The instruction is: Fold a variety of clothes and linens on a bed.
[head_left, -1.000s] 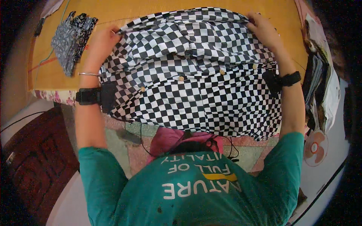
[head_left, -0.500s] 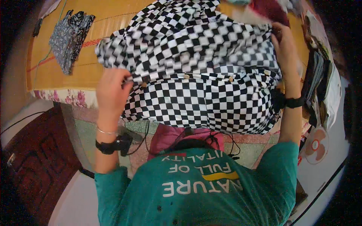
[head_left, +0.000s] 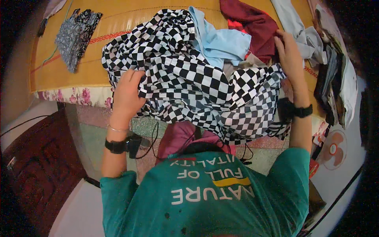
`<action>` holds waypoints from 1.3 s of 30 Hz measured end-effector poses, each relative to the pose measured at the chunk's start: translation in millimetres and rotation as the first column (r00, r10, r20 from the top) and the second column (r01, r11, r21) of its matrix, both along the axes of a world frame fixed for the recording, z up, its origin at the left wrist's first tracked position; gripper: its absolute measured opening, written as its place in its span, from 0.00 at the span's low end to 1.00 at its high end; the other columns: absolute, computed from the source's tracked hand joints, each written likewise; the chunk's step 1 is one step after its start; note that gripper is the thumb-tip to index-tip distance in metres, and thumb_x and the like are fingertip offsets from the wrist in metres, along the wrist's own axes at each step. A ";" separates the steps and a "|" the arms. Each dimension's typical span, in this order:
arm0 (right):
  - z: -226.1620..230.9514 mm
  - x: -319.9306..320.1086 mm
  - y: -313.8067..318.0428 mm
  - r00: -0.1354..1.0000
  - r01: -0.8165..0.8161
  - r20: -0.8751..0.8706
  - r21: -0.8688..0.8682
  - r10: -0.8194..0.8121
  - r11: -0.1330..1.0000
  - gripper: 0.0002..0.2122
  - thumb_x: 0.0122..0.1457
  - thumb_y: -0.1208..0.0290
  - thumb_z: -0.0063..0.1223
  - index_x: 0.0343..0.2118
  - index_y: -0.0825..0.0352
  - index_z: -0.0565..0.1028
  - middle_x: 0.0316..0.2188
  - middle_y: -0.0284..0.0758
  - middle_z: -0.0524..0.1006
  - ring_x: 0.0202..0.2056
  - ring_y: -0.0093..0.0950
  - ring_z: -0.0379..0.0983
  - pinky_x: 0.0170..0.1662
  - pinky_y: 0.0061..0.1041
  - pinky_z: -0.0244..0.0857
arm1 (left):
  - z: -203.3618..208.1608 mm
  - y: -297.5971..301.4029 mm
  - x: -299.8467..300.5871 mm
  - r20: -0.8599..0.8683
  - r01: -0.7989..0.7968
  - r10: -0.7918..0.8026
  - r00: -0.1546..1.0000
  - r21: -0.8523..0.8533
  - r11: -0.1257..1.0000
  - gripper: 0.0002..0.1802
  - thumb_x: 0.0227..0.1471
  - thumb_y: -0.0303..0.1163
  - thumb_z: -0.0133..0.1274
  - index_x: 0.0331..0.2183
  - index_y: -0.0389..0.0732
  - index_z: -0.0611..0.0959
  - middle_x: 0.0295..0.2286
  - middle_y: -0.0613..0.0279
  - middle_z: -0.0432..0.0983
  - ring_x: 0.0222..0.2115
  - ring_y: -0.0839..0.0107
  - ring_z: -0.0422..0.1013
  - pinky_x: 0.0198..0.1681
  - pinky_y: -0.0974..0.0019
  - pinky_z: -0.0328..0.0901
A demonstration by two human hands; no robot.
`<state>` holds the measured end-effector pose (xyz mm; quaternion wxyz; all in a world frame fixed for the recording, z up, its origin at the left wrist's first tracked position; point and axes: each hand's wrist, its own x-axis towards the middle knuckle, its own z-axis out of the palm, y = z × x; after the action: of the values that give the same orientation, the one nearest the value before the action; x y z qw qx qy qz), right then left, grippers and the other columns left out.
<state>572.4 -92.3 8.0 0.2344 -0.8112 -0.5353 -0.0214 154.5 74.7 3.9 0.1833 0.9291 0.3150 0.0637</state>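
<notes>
A black-and-white checkered shirt [head_left: 213, 81] lies rumpled over the bed's near edge, its lower part hanging toward my lap. At its left side my left hand [head_left: 128, 94] is closed on a fold of the cloth, fingertips partly hidden. By the right end of the shirt, my right hand [head_left: 291, 57] has its fingers apart and bent, near a maroon garment [head_left: 256, 33]; the thumb is close to the shirt's edge. A light blue cloth [head_left: 219, 41] lies just beyond the shirt, between it and the maroon garment.
A yellow woven mat [head_left: 114, 21] covers the bed, with a dark patterned cloth [head_left: 75, 41] at far left. Pale grey clothing [head_left: 304, 39] and a stack of folded clothes [head_left: 333, 79] lie on the right. A small fan [head_left: 333, 148] stands below at right.
The shirt has dropped and bunched up nearer me, uncovering the light blue cloth and more of the maroon garment. My left hand has shifted slightly right; the right hand's fingers have left the cloth.
</notes>
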 end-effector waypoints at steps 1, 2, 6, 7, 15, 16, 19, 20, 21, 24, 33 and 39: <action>10.5 -7.9 -4.8 0.993 -0.048 -0.109 -0.009 0.046 0.999 0.15 0.58 0.67 0.44 0.46 0.68 0.68 0.42 0.45 0.71 0.45 0.40 0.66 0.49 0.32 0.59 | -1.4 -1.6 -0.6 0.028 -0.008 0.008 1.000 0.002 1.000 0.26 0.31 0.23 0.56 0.39 0.37 0.72 0.33 0.53 0.66 0.37 0.53 0.64 0.41 0.59 0.61; 23.4 -16.5 -11.6 0.976 -0.096 -0.205 -0.078 0.078 0.992 0.19 0.58 0.66 0.46 0.51 0.67 0.64 0.48 0.47 0.67 0.52 0.40 0.61 0.55 0.31 0.53 | -2.2 -1.9 -3.5 0.036 -0.007 0.007 0.999 0.006 1.000 0.26 0.31 0.23 0.56 0.39 0.37 0.72 0.33 0.53 0.66 0.37 0.53 0.64 0.41 0.59 0.61; 36.6 -41.6 -40.4 0.968 -0.147 -0.230 -0.180 0.104 0.973 0.27 0.55 0.60 0.51 0.56 0.65 0.59 0.56 0.47 0.57 0.58 0.37 0.54 0.59 0.30 0.47 | 10.2 -13.5 -7.6 0.162 0.055 -0.044 0.986 -0.064 0.996 0.36 0.34 0.35 0.58 0.48 0.37 0.68 0.40 0.50 0.66 0.42 0.52 0.63 0.48 0.58 0.57; 31.2 -36.1 -45.8 0.971 -0.136 -0.221 -0.182 0.095 0.974 0.27 0.55 0.60 0.51 0.56 0.65 0.59 0.56 0.47 0.57 0.58 0.37 0.54 0.59 0.30 0.47 | 14.5 -17.1 -7.5 0.236 0.098 -0.069 0.969 -0.116 0.988 0.38 0.35 0.38 0.58 0.51 0.37 0.67 0.43 0.50 0.66 0.44 0.52 0.62 0.50 0.57 0.55; 28.0 32.5 -16.9 0.909 0.279 0.359 -0.154 -0.210 0.948 0.43 0.42 0.47 0.61 0.56 0.68 0.57 0.47 0.50 0.66 0.51 0.45 0.61 0.54 0.35 0.54 | 36.7 -31.4 7.7 0.081 0.078 -0.082 0.993 0.050 0.996 0.34 0.31 0.47 0.65 0.42 0.43 0.76 0.44 0.54 0.65 0.43 0.57 0.60 0.48 0.56 0.54; 23.7 45.8 -18.4 0.919 0.327 0.291 -0.189 -0.265 0.926 0.44 0.40 0.45 0.61 0.57 0.70 0.57 0.47 0.51 0.66 0.51 0.46 0.61 0.54 0.36 0.54 | 39.5 -26.5 14.2 0.180 0.046 -0.061 0.982 0.088 0.995 0.31 0.32 0.44 0.65 0.40 0.42 0.76 0.43 0.56 0.66 0.42 0.58 0.62 0.46 0.57 0.55; -9.4 88.5 -32.2 0.948 0.308 0.144 -0.191 -0.284 0.932 0.49 0.37 0.44 0.62 0.56 0.75 0.55 0.49 0.55 0.64 0.52 0.49 0.60 0.54 0.37 0.54 | 61.7 -3.2 60.0 0.300 0.095 -0.171 0.938 0.251 0.963 0.21 0.37 0.33 0.62 0.36 0.39 0.77 0.39 0.56 0.69 0.38 0.58 0.66 0.43 0.61 0.60; -12.4 87.2 -30.4 0.956 0.282 0.152 -0.227 -0.252 0.932 0.48 0.35 0.45 0.64 0.55 0.74 0.57 0.47 0.55 0.66 0.51 0.48 0.61 0.54 0.37 0.55 | 62.9 1.6 78.7 0.267 0.170 -0.236 0.935 0.247 0.954 0.22 0.37 0.33 0.62 0.38 0.39 0.76 0.39 0.55 0.69 0.38 0.57 0.66 0.43 0.61 0.61; -12.5 86.8 -29.6 0.960 0.264 0.163 -0.265 -0.227 0.927 0.47 0.34 0.46 0.65 0.54 0.72 0.59 0.46 0.54 0.68 0.50 0.48 0.63 0.53 0.37 0.57 | 61.4 6.9 100.6 0.238 0.250 -0.306 0.922 0.237 0.939 0.23 0.37 0.33 0.62 0.39 0.39 0.76 0.40 0.55 0.69 0.38 0.57 0.67 0.43 0.60 0.61; -6.9 64.2 -9.2 0.993 0.116 0.065 -0.240 -0.103 0.964 0.37 0.39 0.59 0.64 0.51 0.73 0.63 0.44 0.52 0.70 0.49 0.44 0.65 0.53 0.35 0.58 | 44.7 6.1 165.0 0.191 0.363 -0.355 0.915 -0.012 0.932 0.37 0.36 0.31 0.62 0.50 0.46 0.67 0.44 0.53 0.65 0.40 0.52 0.68 0.40 0.57 0.66; 12.9 -21.5 39.3 0.874 -0.354 -0.354 0.004 0.333 0.935 0.24 0.48 0.71 0.51 0.50 0.73 0.64 0.47 0.49 0.67 0.50 0.44 0.64 0.54 0.33 0.56 | 11.4 24.2 256.8 0.192 0.520 -0.532 0.825 0.115 0.847 0.48 0.29 0.19 0.55 0.55 0.56 0.60 0.46 0.56 0.64 0.37 0.52 0.71 0.34 0.56 0.69; 48.9 -79.0 -2.0 0.933 -0.359 0.008 -0.031 0.360 0.933 0.26 0.48 0.73 0.54 0.53 0.64 0.63 0.56 0.43 0.59 0.56 0.43 0.54 0.59 0.36 0.49 | 8.0 46.9 266.6 0.045 0.475 -0.508 0.860 0.293 0.830 0.31 0.35 0.30 0.58 0.46 0.48 0.72 0.39 0.61 0.71 0.34 0.58 0.73 0.33 0.59 0.68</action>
<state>493.4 -94.3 56.9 0.2189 -0.7027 -0.6765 0.0241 421.2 121.6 11.9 0.0833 0.9892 0.0418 0.1130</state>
